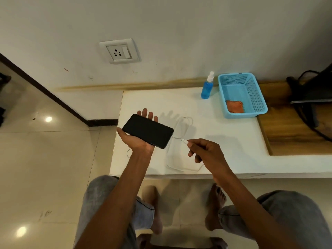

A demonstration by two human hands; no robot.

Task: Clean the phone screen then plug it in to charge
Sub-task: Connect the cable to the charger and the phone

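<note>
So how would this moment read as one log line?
left hand holds phone | right hand pinches cable plug near phone | not plugged | cloth in basket

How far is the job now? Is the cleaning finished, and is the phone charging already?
Cleaning looks finished: the orange cloth lies in the blue basket and the spray bottle stands beside it. In hand: the left hand holds the phone, and the right hand pinches the cable plug, not yet inserted. Left: connect it; the wall socket has nothing plugged in.
</note>
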